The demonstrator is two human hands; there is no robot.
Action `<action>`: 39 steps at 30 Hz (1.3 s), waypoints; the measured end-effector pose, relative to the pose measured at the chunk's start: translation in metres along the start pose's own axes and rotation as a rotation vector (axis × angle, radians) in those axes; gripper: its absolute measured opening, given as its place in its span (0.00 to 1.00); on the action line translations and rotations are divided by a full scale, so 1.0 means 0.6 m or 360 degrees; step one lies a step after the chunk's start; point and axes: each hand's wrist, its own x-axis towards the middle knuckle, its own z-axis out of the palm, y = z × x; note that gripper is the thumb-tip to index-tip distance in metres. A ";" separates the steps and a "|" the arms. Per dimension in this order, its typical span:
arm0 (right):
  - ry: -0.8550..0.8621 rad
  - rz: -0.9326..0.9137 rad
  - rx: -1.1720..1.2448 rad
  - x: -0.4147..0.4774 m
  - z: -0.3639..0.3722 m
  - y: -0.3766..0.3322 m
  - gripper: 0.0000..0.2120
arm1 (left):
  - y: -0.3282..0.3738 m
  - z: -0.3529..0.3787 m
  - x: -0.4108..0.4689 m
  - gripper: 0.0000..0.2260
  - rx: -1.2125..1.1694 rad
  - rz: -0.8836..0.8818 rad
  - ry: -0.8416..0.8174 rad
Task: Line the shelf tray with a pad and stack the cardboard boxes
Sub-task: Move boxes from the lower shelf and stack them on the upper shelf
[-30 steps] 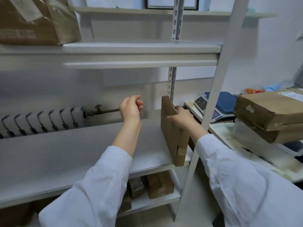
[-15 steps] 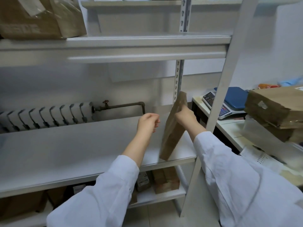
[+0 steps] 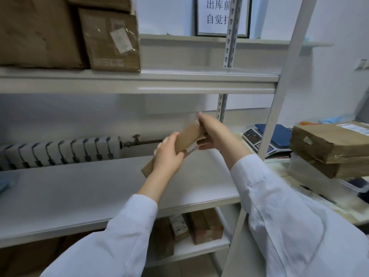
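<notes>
Above the middle shelf point(image 3: 79, 192), the flat cardboard piece point(image 3: 187, 136) now hangs lifted and tilted. The left hand point(image 3: 167, 154) has joined, gripping its lower end, and the right hand point(image 3: 214, 134) grips the top, probably to lay it flat.

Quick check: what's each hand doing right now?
Left hand: gripping the lower part of the slim cardboard box.
Right hand: gripping the same box's upper end.

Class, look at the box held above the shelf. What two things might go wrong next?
1. The box hangs tilted, clear of the shelf, gripped only by the left hand and right hand; a slip could drop it.
2. Its upper end is near the rear post and might knock it.
</notes>
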 end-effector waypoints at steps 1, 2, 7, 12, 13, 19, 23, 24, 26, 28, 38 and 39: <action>0.0021 -0.0034 -0.0005 -0.013 0.007 -0.006 0.23 | -0.006 -0.024 0.000 0.22 -0.0190 -0.0070 0.0019; 0.0052 -0.0066 -0.0010 -0.025 0.018 -0.011 0.27 | -0.011 -0.057 -0.004 0.21 -0.0431 -0.0118 0.0022; 0.0302 -0.0384 -0.0084 -0.073 0.072 -0.015 0.27 | -0.051 -0.202 -0.032 0.22 -0.1286 -0.0284 0.0046; 0.0498 -0.0798 -0.0123 -0.139 0.128 -0.037 0.25 | -0.094 -0.293 -0.052 0.19 -0.1674 -0.0313 0.0059; 0.0527 -0.0868 -0.0169 -0.153 0.140 -0.043 0.25 | -0.099 -0.305 -0.057 0.16 -0.1764 -0.0306 0.0067; 0.0747 -0.1190 -0.0370 -0.217 0.192 -0.084 0.27 | -0.106 -0.356 -0.075 0.08 -0.2151 -0.0242 0.0047; 0.0771 -0.1339 -0.0459 -0.248 0.205 -0.097 0.28 | -0.077 -0.370 -0.081 0.09 -0.2302 -0.0172 0.0106; 0.0755 -0.1363 -0.0494 -0.252 0.207 -0.097 0.28 | -0.066 -0.373 -0.082 0.09 -0.2326 -0.0148 0.0136; 0.0721 -0.1366 -0.0564 -0.258 0.209 -0.096 0.28 | -0.038 -0.376 -0.083 0.07 -0.2394 -0.0094 0.0219; 0.0723 -0.1348 -0.0594 -0.261 0.206 -0.094 0.27 | -0.002 -0.376 -0.084 0.06 -0.2459 -0.0046 0.0310; 0.0160 -0.1564 -0.0308 -0.261 0.133 -0.103 0.41 | 0.189 -0.354 -0.050 0.15 -0.2515 0.0207 0.0657; 0.0123 -0.1566 -0.0274 -0.256 0.125 -0.107 0.43 | 0.203 -0.351 -0.045 0.15 -0.2483 0.0211 0.0680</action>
